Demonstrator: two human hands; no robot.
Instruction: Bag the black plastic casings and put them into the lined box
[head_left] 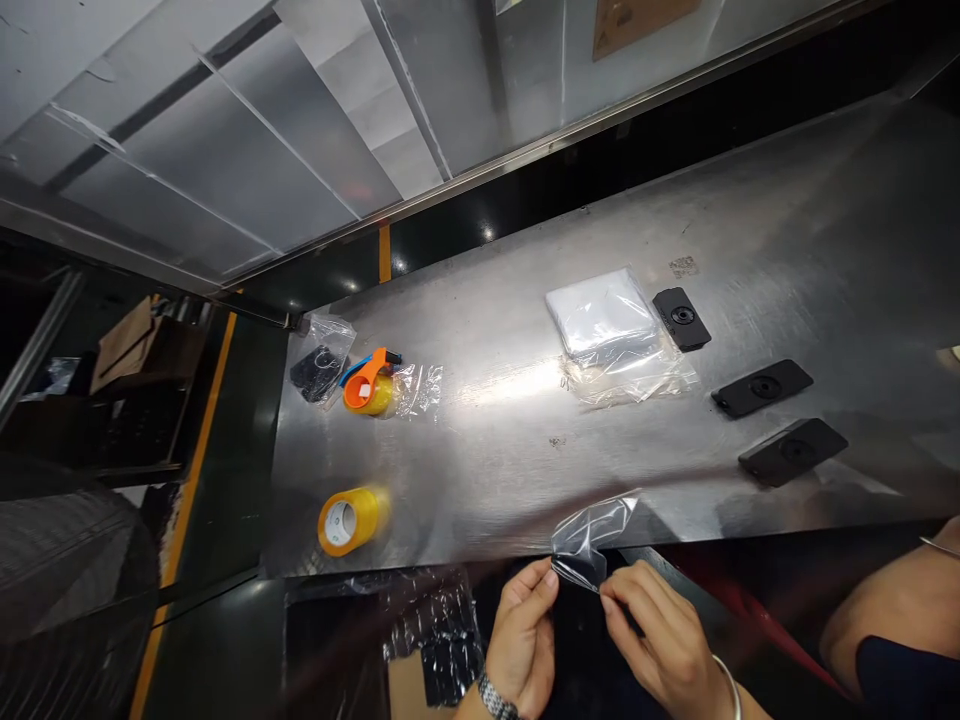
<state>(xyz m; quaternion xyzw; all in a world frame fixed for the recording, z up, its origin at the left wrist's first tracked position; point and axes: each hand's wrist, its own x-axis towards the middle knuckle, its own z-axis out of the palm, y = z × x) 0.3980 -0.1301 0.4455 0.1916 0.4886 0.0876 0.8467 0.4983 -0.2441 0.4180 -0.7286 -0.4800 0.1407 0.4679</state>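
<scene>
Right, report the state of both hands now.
Left hand: closed, pinching a thin, clear plastic bag.
Right hand: closed, pinching the other side of the same bag.

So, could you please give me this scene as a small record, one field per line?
Surface: metal table
Left hand: pinches a clear plastic bag
Right hand: pinches the same bag, opposite side
Bag contents: cannot tell
Table, right part: three black plates with round centres; stack of clear plastic bags
Table, left part: yellow tape roll; orange tape dispenser; bagged black item
Right edge: another person's arm
</scene>
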